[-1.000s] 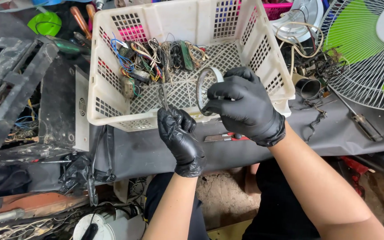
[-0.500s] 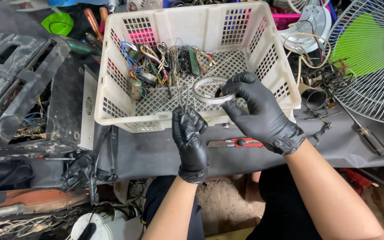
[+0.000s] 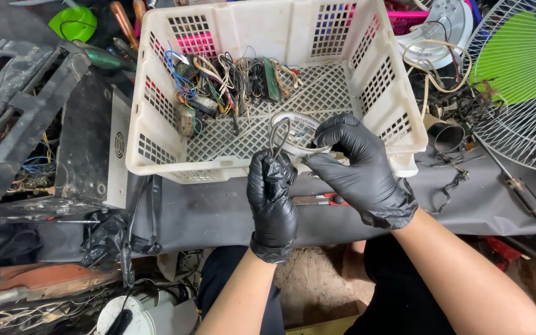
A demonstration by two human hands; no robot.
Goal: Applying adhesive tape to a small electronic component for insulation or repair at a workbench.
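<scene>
Basket (image 3: 156, 124) sits on the bench, wires (image 3: 224, 80) in it; fan (image 3: 522, 80) right, pliers (image 3: 317, 199) seemingly in front.

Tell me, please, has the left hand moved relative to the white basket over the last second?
No, hardly: the left hand is at the near rim of the white basket, as before; the shift looks like camera motion.

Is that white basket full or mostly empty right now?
Mostly empty. The white basket holds a tangle of wires and small parts only along its far side; the rest of its mesh floor shows bare.
</scene>
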